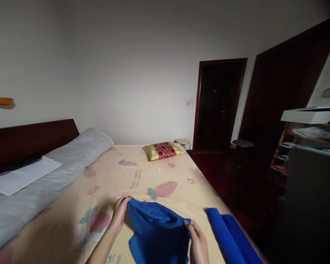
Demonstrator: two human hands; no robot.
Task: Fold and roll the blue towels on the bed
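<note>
A blue cloth (159,229), possibly a garment, hangs between my two hands above the bed, its lower part cut off by the frame's bottom edge. My left hand (121,211) pinches its upper left corner. At the upper right corner, my right hand (196,240) grips the fabric between thumb and fingers. Just right of my right hand, two rolled or folded bright blue pieces of fabric (225,234) lie side by side near the bed's edge.
A bed with a cream patterned sheet (143,176) spreads ahead. On it are a gold-and-red cushion (163,150) and a long grey wrapped roll (68,165) with a white board (27,175) on top. Two stools, a dark doorway and a loaded shelf (308,116) stand beyond.
</note>
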